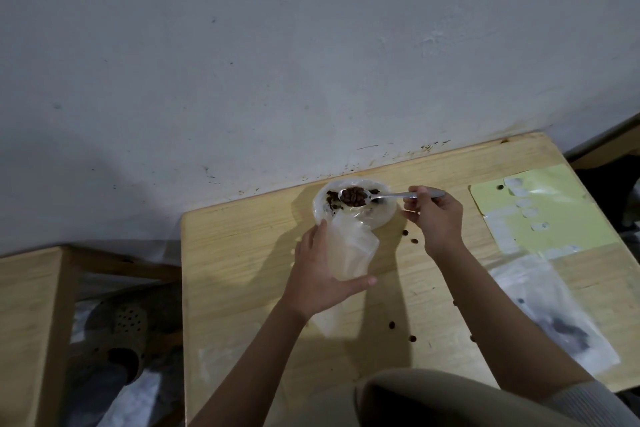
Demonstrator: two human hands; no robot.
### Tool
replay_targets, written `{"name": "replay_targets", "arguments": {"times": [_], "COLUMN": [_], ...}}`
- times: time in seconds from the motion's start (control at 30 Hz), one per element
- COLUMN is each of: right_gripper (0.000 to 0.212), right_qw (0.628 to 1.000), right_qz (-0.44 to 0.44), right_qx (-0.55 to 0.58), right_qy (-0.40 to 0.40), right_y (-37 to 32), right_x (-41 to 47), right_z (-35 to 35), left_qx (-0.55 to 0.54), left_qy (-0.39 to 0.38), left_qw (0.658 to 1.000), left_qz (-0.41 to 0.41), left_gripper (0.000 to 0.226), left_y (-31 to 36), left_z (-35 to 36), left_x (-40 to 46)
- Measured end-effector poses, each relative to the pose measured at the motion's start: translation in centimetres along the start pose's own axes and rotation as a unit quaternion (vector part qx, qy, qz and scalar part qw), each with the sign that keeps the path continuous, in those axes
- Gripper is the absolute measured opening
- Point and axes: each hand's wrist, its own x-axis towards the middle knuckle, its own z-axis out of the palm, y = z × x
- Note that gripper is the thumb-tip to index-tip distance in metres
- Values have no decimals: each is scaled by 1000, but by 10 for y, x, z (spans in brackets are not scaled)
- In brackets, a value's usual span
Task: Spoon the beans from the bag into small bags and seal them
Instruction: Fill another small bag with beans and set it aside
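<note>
My left hand (323,279) holds a small clear plastic bag (351,246) upright with its mouth open, just in front of the bean bag. My right hand (434,215) grips the handle of a metal spoon (384,197). The spoon's bowl is heaped with dark brown beans (355,196) and hovers over the open white bag of beans (382,215) near the table's far edge. A few more beans lie inside that white bag, to the left of the spoon.
Loose beans (412,338) lie scattered on the wooden table (242,253). A yellow-green sheet (554,218) and flat clear bags (554,315) lie at the right. A grey wall stands behind. A second table (27,322) and a sandalled foot (128,329) are at the left.
</note>
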Motion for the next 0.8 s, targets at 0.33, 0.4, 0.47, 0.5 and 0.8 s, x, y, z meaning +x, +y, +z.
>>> {"name": "replay_targets", "arguments": {"times": [0.33, 0.4, 0.47, 0.5, 0.8], "right_gripper": [21, 21, 20, 20, 16], "right_qw": [996, 993, 987, 983, 975], "right_qz": [-52, -79, -116, -133, -192], "right_qx": [36, 20, -15, -35, -88], "right_qy": [-60, -84, -111, -121, -74], "right_y": [-34, -37, -37, -36, -29], "right_x": [-32, -41, -48, -50, -52], "right_z": [-18, -22, -26, -27, -20], "left_qx": [92, 108, 118, 124, 117], "left_qy": [102, 123, 139, 145, 146], "left_qw": [991, 986, 983, 982, 982], "left_qz": [4, 8, 16, 18, 19], "left_gripper": [130, 131, 130, 129, 128], "left_y": [-7, -6, -6, -6, -13], "left_z": [-5, -7, -8, -8, -2], "left_x": [-7, -7, -6, -6, -10]}}
